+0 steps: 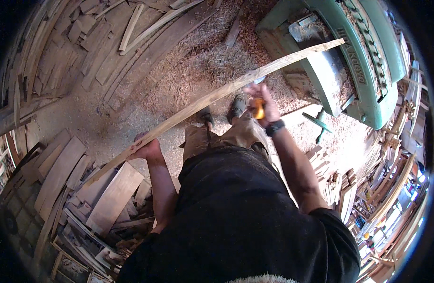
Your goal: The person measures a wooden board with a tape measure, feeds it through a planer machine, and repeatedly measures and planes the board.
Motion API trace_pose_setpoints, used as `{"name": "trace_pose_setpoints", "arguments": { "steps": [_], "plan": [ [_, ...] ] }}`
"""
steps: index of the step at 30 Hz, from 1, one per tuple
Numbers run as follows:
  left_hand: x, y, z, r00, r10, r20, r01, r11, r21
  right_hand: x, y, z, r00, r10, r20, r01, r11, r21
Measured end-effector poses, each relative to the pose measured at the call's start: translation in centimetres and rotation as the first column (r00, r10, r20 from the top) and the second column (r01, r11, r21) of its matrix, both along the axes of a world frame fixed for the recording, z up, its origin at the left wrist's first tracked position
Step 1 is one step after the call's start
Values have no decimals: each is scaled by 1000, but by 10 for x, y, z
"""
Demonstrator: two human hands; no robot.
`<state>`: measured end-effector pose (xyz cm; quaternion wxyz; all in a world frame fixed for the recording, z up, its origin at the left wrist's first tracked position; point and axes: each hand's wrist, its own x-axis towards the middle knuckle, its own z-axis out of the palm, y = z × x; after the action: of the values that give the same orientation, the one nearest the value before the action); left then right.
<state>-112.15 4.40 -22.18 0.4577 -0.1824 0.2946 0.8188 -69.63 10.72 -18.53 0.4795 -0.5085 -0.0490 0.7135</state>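
Observation:
A long, narrow wooden board (198, 104) runs diagonally in front of me, from lower left up to the right. My left hand (147, 149) grips it near its left end, fingers wrapped round the edge. Just on my side of the board, right of its middle, is my right hand (268, 107), closed on a small orange-yellow tool (258, 108). Its exact kind is hard to make out, as the fingers cover part of it. The board's far end overlaps a green machine (375, 61); I cannot tell whether they touch.
Wood shavings (179, 80) cover much of the floor round my feet. Loose planks (115, 198) are piled at lower left, with more offcuts (92, 35) at upper left. A green handle (318, 123) juts from the machine towards me. Stacked timber (387, 188) lines the right side.

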Motion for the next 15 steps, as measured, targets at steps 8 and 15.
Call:
{"name": "trace_pose_setpoints", "arguments": {
  "steps": [8,15],
  "plan": [
    [2,-64,-3,988,-138,-75,156,916,370,-60,5,-31,777,-53,-627,63,998,-7],
    [20,-153,98,649,-753,106,760,646,-71,-34,-12,-32,777,-36,-628,26,999,-25]
  ]
}}
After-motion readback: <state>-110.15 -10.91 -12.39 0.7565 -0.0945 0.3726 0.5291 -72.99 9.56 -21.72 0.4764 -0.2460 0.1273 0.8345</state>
